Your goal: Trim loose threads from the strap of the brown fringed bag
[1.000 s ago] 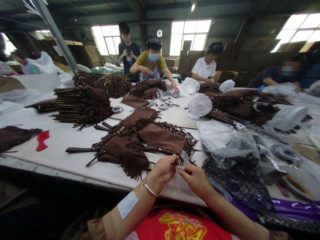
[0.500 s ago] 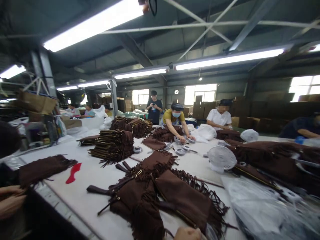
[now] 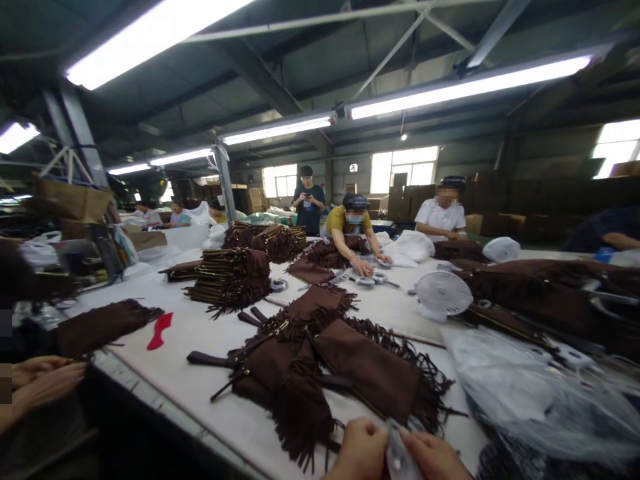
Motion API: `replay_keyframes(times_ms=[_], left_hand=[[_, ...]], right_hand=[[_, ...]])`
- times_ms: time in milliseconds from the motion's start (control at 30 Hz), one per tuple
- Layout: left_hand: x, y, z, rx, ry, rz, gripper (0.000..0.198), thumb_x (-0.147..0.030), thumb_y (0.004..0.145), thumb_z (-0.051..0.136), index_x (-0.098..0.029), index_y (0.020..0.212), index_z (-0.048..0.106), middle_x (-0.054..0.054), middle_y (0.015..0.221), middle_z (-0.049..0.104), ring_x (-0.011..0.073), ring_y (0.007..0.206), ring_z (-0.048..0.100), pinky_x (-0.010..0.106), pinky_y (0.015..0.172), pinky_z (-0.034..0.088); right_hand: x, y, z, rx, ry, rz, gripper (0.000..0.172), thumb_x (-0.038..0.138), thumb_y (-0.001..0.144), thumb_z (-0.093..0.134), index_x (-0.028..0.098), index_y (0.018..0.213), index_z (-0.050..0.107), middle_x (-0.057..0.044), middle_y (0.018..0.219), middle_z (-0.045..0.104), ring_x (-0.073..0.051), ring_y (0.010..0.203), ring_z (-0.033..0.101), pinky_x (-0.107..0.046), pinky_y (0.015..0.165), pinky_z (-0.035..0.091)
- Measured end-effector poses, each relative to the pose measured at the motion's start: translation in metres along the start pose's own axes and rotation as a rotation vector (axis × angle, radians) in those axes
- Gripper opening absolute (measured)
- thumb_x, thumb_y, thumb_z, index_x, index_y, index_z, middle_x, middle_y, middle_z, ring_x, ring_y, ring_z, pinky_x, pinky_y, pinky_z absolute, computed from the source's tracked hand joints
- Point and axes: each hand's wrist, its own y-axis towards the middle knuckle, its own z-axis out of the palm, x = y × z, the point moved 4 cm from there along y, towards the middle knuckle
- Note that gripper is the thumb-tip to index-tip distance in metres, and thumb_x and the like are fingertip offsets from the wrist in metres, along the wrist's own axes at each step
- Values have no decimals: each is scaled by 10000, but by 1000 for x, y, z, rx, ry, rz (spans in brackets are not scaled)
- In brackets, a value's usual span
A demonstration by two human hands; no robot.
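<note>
At the bottom edge, my left hand [image 3: 361,445] and my right hand [image 3: 434,455] are close together, both with fingers closed. Between them they pinch a small, crumpled piece of clear plastic [image 3: 399,457]; its exact kind does not show. Just beyond lies a dark brown fringed pouch [image 3: 370,367] with a zip along its edge. A second brown fringed pouch [image 3: 273,390], with a strap, overlaps it on the left. Another fringed pouch [image 3: 320,303] lies behind these two.
A stack of brown pouches [image 3: 230,277] stands farther back, near a red piece [image 3: 160,331]. On the right are a white fan [image 3: 444,293] and clear plastic bags [image 3: 530,393]. A co-worker's hands [image 3: 43,383] are at the left edge; other people work across the table.
The view has tipped downward a little. Earlier only part of one hand showed at the bottom edge; now both my hands are up in view, gripping the clear plastic.
</note>
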Motion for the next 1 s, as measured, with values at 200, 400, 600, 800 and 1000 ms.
replay_keyframes(times_ms=[200, 400, 600, 800, 1000], left_hand=[[-10, -8, 9, 52, -157, -16, 113, -210, 706, 594, -152, 613, 568, -21, 540, 518, 104, 516, 456, 207, 477, 328], [-8, -15, 11, 175, -219, -167, 242, -372, 752, 612, -131, 770, 593, 22, 653, 590, 113, 529, 531, 225, 500, 432], [-11, -26, 14, 319, -238, -318, 410, -514, 755, 631, -120, 871, 617, 81, 758, 656, 173, 620, 626, 270, 504, 491], [-16, -9, 21, 302, -156, -266, 468, -583, 761, 609, -119, 819, 630, 28, 612, 611, 135, 492, 551, 324, 527, 511], [-21, 3, 26, 295, -70, -197, 430, -545, 772, 595, -124, 687, 612, 31, 540, 588, 132, 440, 513, 270, 465, 426]], right_hand=[[24, -35, 0, -44, 186, 296, 288, 352, 831, 490, 204, 586, 454, 56, 373, 398, -78, 289, 294, -210, 319, 196], [30, -37, 2, -43, 242, 359, 255, 307, 823, 542, 190, 607, 478, 75, 346, 395, -46, 252, 256, -168, 294, 146], [28, -37, 6, -71, 348, 421, 266, 334, 832, 549, 196, 619, 470, 53, 324, 446, -58, 225, 275, -158, 261, 160], [32, -30, 8, -61, 408, 415, 262, 334, 863, 526, 193, 653, 459, 42, 393, 503, -72, 274, 399, -148, 280, 246], [31, -30, -4, 4, 186, 269, 176, 291, 870, 485, 174, 759, 553, 15, 500, 590, -102, 333, 480, -192, 334, 343]])
